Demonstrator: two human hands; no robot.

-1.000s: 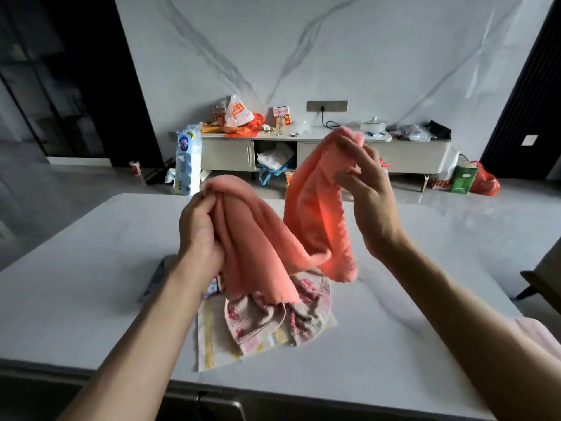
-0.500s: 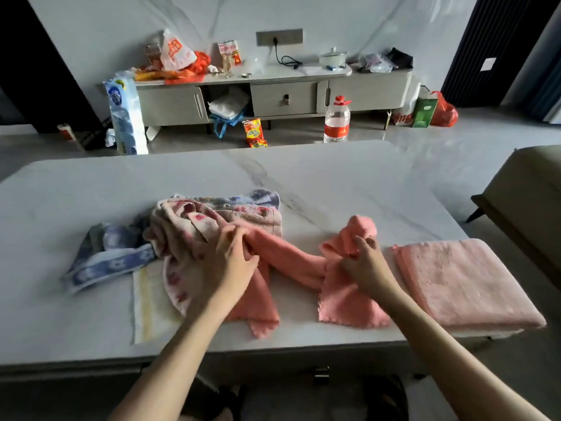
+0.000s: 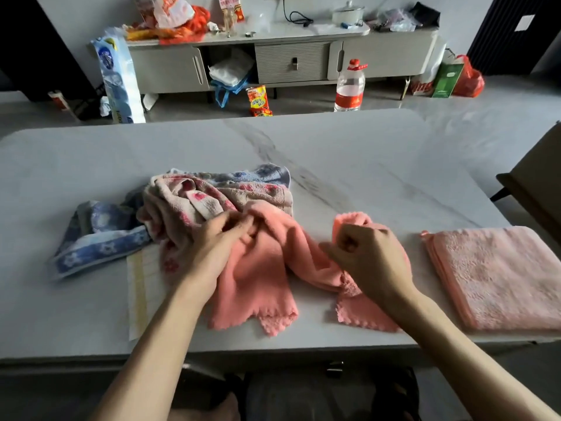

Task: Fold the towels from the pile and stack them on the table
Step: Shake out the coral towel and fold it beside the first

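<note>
Towels lie across the near half of a white, grey-veined table (image 3: pixel 334 153) that fills the middle of the frame. At centre, close to the near edge, a coral towel (image 3: pixel 258 275) sprawls crumpled, its scalloped hem pointing toward the bottom of the frame. The person's left hand (image 3: pixel 209 250) rests on its left part with fingers curled in, pinching a ridge of the cloth; the right hand (image 3: pixel 370 259) is balled into a loose fist over the towel's right end, thumb and forefinger nipping the fabric, a bunched corner poking up just behind the knuckles. Left of centre sits the unfolded pile (image 3: pixel 182 208): a beige floral towel (image 3: pixel 212 196) heaped on top and touching the coral one, a blue flowered towel (image 3: pixel 100 241) trailing toward the left, and a pale yellow-striped towel (image 3: pixel 142 287) flat beneath them. At lower right a folded pink towel (image 3: pixel 501 275) lies flat, apart from the coral one.

Across the top of the frame a low grey cabinet (image 3: pixel 291 62) stands against the wall (image 3: pixel 76 22), its top cluttered with bags (image 3: pixel 173 16) and a white pot (image 3: pixel 349 13). On the grey floor (image 3: pixel 455 123) before it stand a water bottle (image 3: pixel 349 86) with a red label, a snack packet (image 3: pixel 258 100), and a tall blue-and-white pack (image 3: pixel 120 80) at upper left; a green bag (image 3: pixel 447 77) and a red bag (image 3: pixel 469 80) sit by the cabinet's right end. A tan seat (image 3: pixel 537 189) cuts in at the right edge
</note>
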